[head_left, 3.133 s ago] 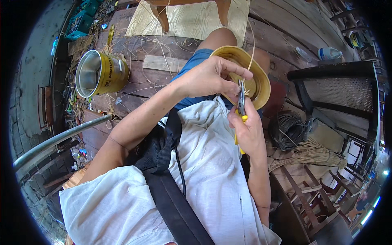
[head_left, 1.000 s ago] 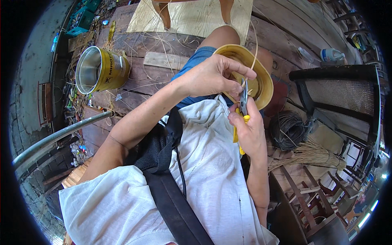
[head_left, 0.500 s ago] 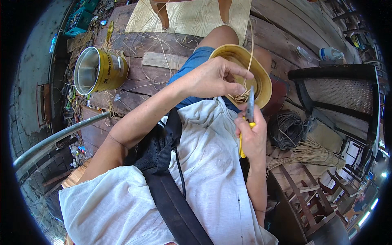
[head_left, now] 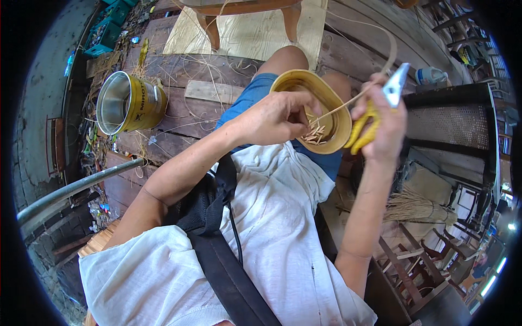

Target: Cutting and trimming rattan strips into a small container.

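My left hand [head_left: 280, 117] is over the near left rim of a yellowish oval tub [head_left: 343, 136] resting on my lap. Its thumb and fingers pinch the end of a pale rattan strip [head_left: 345, 104]. From there the strip runs to my right hand [head_left: 382, 122], then curves up and away to the far left. My right hand, smeared by motion, is wrapped round yellow-handled pliers [head_left: 363, 130], their metal jaws pointing up, and the strip passes at its fingers. Several short cut pieces of rattan [head_left: 314, 133] lie in the bottom of the tub.
A yellow metal bucket [head_left: 149, 103] stands on the plank floor at left, above a metal pipe [head_left: 81, 187]. Ahead are wooden chair legs [head_left: 209, 31] on a plywood sheet [head_left: 244, 41]. To the right stand a black cane-panelled chair [head_left: 448, 130] and a rattan bundle [head_left: 418, 209].
My right hand has swung up and right with the pliers, away from the tub, and the strip now stretches between both hands. My left hand has moved slightly left and down.
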`<state>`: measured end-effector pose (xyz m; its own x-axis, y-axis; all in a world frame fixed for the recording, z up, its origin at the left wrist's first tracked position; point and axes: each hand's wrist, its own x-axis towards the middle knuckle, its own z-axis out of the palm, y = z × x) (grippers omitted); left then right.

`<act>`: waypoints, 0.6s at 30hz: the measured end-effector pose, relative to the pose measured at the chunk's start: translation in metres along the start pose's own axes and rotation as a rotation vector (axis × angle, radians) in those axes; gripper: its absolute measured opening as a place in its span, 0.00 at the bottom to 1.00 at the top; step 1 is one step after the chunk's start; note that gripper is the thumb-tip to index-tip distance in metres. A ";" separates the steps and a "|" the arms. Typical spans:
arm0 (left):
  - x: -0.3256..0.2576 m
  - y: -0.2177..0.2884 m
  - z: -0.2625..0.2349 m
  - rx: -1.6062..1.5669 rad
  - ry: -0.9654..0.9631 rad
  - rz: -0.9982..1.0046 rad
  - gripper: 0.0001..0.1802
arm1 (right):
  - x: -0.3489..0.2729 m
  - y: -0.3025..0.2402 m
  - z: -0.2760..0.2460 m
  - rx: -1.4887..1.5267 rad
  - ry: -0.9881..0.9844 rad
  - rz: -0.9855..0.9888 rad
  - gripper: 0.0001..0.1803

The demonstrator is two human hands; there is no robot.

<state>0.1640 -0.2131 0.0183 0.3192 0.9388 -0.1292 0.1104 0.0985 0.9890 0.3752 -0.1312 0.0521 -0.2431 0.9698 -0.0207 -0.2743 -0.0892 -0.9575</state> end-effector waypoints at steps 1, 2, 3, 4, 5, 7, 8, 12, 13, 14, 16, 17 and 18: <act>-0.001 -0.005 -0.003 -0.060 -0.062 -0.020 0.13 | 0.008 -0.017 0.000 0.087 -0.008 -0.048 0.13; -0.002 -0.013 -0.003 -0.097 -0.081 -0.006 0.11 | 0.015 -0.030 -0.004 0.088 -0.050 -0.136 0.14; 0.000 -0.015 -0.001 -0.097 -0.080 0.000 0.11 | 0.020 -0.043 -0.008 0.085 -0.082 -0.228 0.14; 0.000 -0.015 0.002 -0.177 -0.064 -0.056 0.10 | 0.021 -0.053 -0.005 0.065 -0.087 -0.267 0.15; 0.000 -0.016 0.004 -0.258 -0.049 -0.113 0.09 | 0.019 -0.059 0.000 -0.085 -0.022 -0.308 0.16; 0.001 -0.017 0.001 -0.312 -0.042 -0.105 0.08 | 0.020 -0.053 0.001 -0.135 0.066 -0.238 0.16; 0.002 -0.015 -0.002 -0.354 -0.033 -0.121 0.08 | 0.015 -0.045 -0.002 -0.185 0.060 -0.128 0.17; 0.009 -0.016 -0.006 -0.339 0.018 -0.070 0.08 | -0.028 -0.001 -0.003 -0.277 -0.015 0.204 0.21; 0.009 -0.016 -0.008 -0.337 0.014 -0.073 0.08 | -0.037 0.007 0.002 -0.251 0.005 0.263 0.20; 0.009 -0.017 -0.011 -0.382 -0.030 -0.072 0.08 | -0.035 0.010 0.009 -0.154 -0.022 0.276 0.20; 0.009 -0.015 -0.011 -0.428 -0.097 -0.069 0.08 | -0.022 0.012 0.019 0.014 -0.023 0.271 0.18; 0.007 -0.012 -0.013 -0.378 -0.120 -0.082 0.08 | -0.012 0.015 0.018 0.011 -0.011 0.263 0.18; 0.005 -0.010 -0.014 -0.330 -0.139 -0.090 0.08 | -0.001 0.020 0.014 0.030 0.035 0.145 0.17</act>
<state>0.1509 -0.2051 0.0086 0.4495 0.8699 -0.2031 -0.1579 0.3012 0.9404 0.3565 -0.1368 0.0369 -0.2496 0.9535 -0.1687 -0.2667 -0.2352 -0.9346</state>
